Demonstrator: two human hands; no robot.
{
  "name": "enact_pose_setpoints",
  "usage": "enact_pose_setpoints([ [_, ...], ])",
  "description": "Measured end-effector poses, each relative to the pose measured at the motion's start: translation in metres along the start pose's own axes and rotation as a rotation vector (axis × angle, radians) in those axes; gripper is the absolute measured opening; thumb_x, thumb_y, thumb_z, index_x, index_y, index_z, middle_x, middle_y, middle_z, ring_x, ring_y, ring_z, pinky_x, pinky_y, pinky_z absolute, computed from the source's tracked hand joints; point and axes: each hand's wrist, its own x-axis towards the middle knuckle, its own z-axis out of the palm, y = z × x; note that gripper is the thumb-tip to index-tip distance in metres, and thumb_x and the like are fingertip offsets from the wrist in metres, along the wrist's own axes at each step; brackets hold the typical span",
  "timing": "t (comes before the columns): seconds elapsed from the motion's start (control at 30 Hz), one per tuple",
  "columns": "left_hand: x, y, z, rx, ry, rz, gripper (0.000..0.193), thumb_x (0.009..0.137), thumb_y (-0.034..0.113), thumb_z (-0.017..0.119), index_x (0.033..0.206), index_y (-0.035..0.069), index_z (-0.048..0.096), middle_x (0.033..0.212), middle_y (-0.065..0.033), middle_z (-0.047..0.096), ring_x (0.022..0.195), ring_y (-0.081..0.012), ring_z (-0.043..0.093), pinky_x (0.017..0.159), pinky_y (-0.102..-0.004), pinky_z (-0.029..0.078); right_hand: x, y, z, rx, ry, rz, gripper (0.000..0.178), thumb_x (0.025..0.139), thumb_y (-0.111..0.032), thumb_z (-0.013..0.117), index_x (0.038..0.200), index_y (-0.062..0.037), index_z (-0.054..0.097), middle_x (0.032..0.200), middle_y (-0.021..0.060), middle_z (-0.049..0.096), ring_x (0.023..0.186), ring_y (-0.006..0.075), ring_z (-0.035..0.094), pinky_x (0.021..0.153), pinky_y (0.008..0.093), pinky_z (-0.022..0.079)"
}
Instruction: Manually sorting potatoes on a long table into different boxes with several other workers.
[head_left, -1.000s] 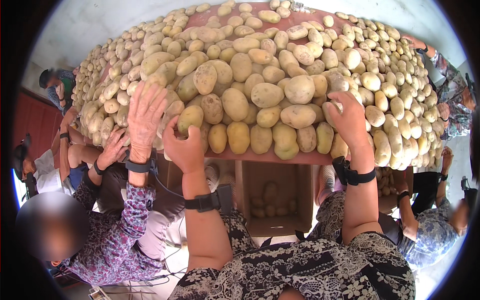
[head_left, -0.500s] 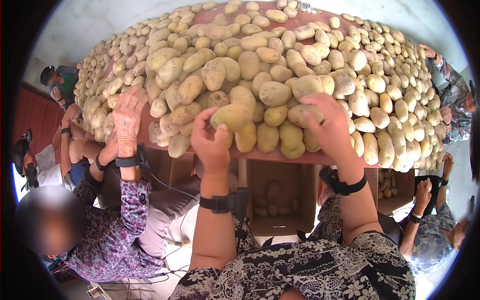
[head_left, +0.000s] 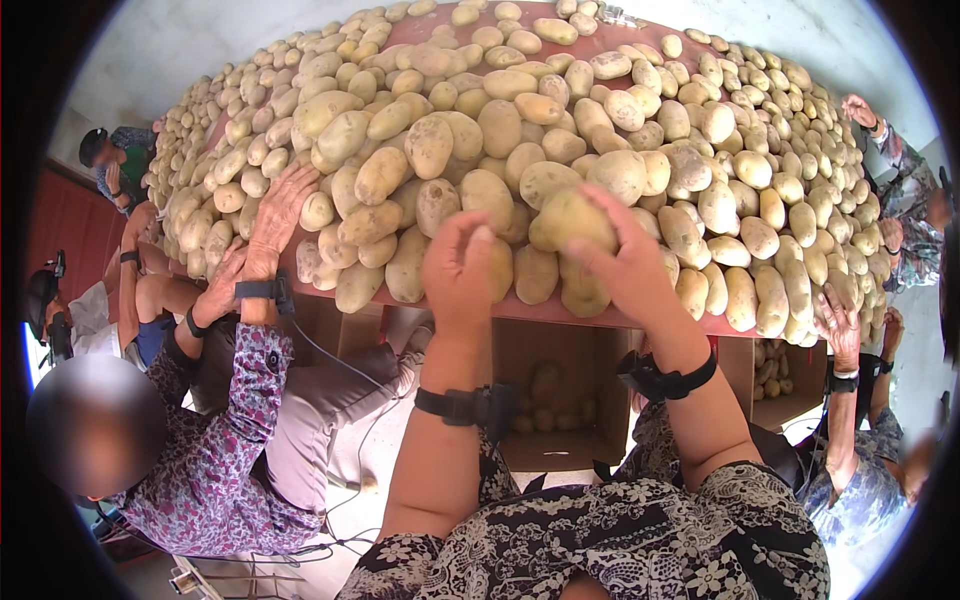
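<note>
A yellow-green potato (head_left: 572,222), slightly blurred, is gripped in my right hand (head_left: 632,258) above the near edge of the heap. To its left, my left hand (head_left: 458,268) has its thumb and fingers apart, with no potato visible between them. Just beyond it are pale potatoes (head_left: 487,196) of the pile, and its fingers partly cover one at the edge. A single potato (head_left: 536,275) sits at the table's near edge between my two hands.
Potatoes cover most of the red table (head_left: 450,30). Below its near edge stands a cardboard box (head_left: 560,455) with several potatoes inside. At left, a co-worker's hands (head_left: 265,225) touch the heap; another person's hand (head_left: 840,325) reaches it at right. A cable (head_left: 345,375) hangs at left.
My left hand has let go of its potato and shifted right. My right hand has moved slightly left and now holds a yellow-green potato. The co-worker's hand at right has risen to the heap.
</note>
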Motion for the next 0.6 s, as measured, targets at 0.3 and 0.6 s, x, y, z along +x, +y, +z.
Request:
enact_pose_setpoints([
  [0.3, 0.011, -0.003, -0.021, 0.389, 0.349, 0.243, 0.030, 0.087, 0.002, 0.065, 0.118, 0.002, 0.065, 0.116, -0.0123, 0.064, 0.108, -0.0238, 0.061, 0.098, -0.0366, 0.048, 0.011, 0.019, -0.021, 0.211, 0.108, -0.266, 0.063, 0.097, 0.005, 0.057, 0.156, -0.0071, 0.039, 0.163, 0.0140, 0.028, 0.147, 0.0249, 0.038, 0.120, 0.0415, 0.037],
  [0.6, 0.024, -0.001, -0.070, 1.044, 0.609, 0.423, 0.063, 0.078, 0.008, 0.070, 0.138, 0.002, 0.051, 0.144, -0.0203, 0.048, 0.134, -0.0440, 0.043, 0.114, -0.0559, 0.032, 0.008, 0.011, -0.017, -0.255, -0.060, -0.226, 0.032, 0.095, 0.000, 0.060, 0.126, -0.0058, 0.065, 0.139, 0.0103, 0.059, 0.122, 0.0221, 0.059, 0.102, 0.0367, 0.052],
])
